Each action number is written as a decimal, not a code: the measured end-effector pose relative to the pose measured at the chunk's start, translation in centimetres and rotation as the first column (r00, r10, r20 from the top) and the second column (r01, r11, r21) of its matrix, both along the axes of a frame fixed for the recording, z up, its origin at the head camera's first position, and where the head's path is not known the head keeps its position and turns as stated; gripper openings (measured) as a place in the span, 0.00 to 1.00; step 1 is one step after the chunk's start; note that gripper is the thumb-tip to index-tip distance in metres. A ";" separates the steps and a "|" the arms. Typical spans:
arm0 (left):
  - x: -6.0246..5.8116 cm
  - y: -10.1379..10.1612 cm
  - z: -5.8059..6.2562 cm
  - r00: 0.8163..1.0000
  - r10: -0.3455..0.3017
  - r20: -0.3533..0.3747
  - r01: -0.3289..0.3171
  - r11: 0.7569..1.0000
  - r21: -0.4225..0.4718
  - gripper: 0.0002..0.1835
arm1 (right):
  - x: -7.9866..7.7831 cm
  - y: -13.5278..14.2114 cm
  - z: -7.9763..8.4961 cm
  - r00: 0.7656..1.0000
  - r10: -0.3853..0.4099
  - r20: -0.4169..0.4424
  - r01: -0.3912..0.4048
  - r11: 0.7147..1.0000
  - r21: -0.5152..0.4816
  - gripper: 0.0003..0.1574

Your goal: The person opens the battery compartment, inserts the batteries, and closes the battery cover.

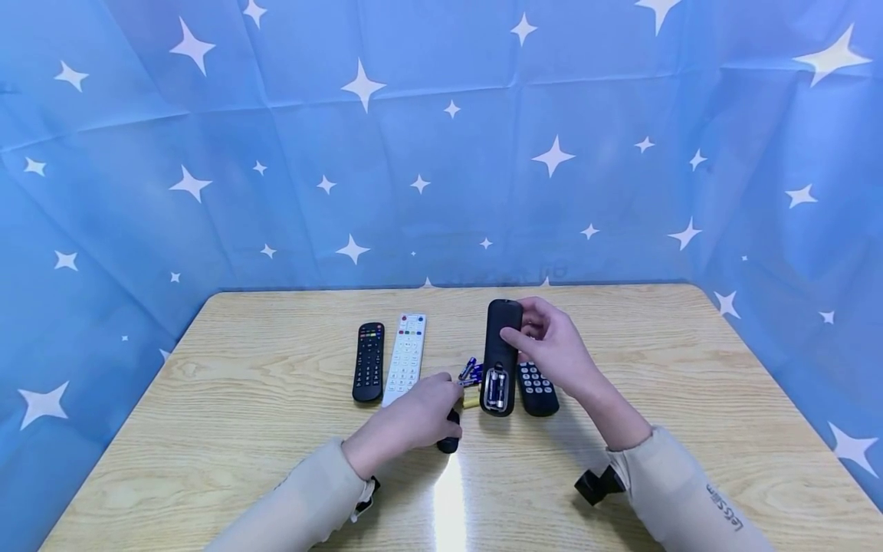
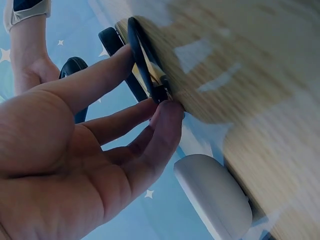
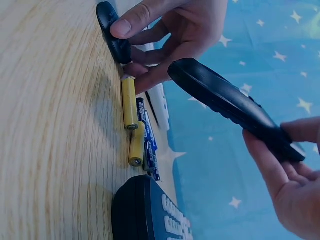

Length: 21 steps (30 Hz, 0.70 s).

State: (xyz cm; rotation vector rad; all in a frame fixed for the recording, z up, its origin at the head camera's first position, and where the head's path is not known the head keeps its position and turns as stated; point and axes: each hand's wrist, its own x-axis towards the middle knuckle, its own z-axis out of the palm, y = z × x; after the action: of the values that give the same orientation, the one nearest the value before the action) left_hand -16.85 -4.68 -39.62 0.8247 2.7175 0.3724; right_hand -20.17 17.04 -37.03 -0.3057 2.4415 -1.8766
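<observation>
My right hand (image 1: 552, 349) holds a black remote control (image 1: 502, 333) above the table, thumb on its back and fingers around its side. The back faces me, and its uncovered battery compartment (image 1: 497, 389) has blue-and-silver batteries inside. Low over the table at the left, my left hand (image 1: 428, 402) pinches a small curved black battery cover (image 3: 112, 35) between thumb and fingers. Beside that hand lie yellow batteries (image 3: 129, 102) and several dark blue batteries (image 1: 472, 371). The left hand partly hides the cover in the head view.
On the wooden table (image 1: 262, 383), a black remote (image 1: 369, 362) and a white remote (image 1: 407, 349) lie left of the batteries. Another black remote with pale keys (image 1: 538, 391) lies under the right hand. A blue starred cloth (image 1: 441, 215) hangs behind the table.
</observation>
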 end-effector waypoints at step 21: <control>0.0 -1.2 0.2 0.994 0.072 0.087 -0.081 0.991 0.105 0.12 | 0.0 -0.1 -0.1 1.000 -0.002 0.006 0.002 1.000 -0.005 0.26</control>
State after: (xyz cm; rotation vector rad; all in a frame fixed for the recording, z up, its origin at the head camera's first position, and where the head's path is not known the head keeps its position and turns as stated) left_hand -16.84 -5.87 -39.44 0.7169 2.6770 0.5624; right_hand -20.15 16.99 -37.17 -0.2978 2.4349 -1.8820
